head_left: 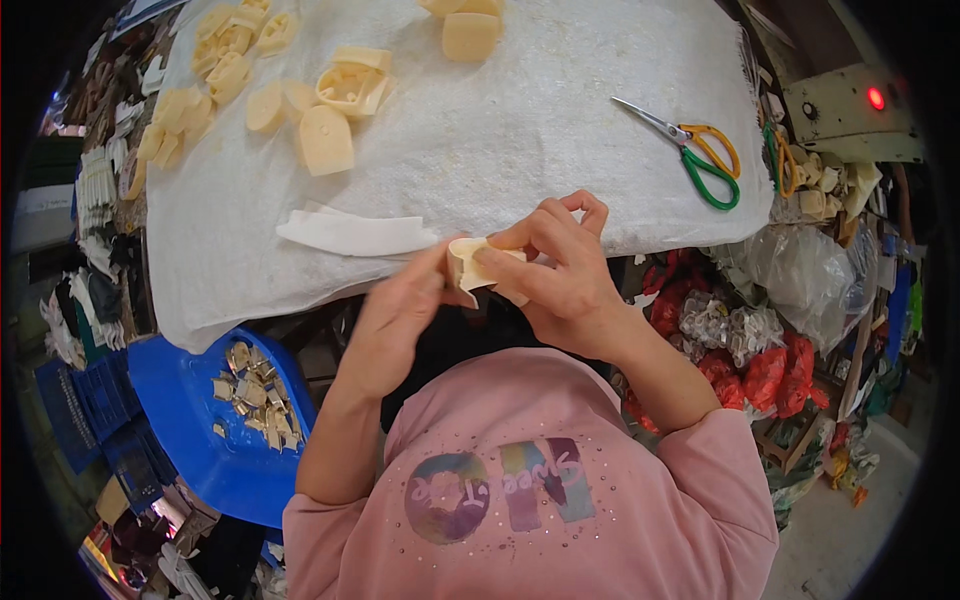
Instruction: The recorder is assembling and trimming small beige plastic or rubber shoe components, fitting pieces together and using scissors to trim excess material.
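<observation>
Just off the table's near edge, both hands hold a small cream block, with a thin, pale sheet curving round one side. It resembles the block shoe heels on the table. My left hand, slightly blurred, closes on the block's left side. On its other side, my right hand pinches it, thumb on the face and fingers bent over the top. Flat white curved strips lie on the table close to my left hand. Further off, loose cream heel blocks are scattered, some showing hollow, ribbed undersides.
A white woven cloth covers the table. Scissors with green and orange handles lie at its right. A blue bin at lower left holds several shiny gold-toned pieces. Red plastic bags and a machine with a red light stand right.
</observation>
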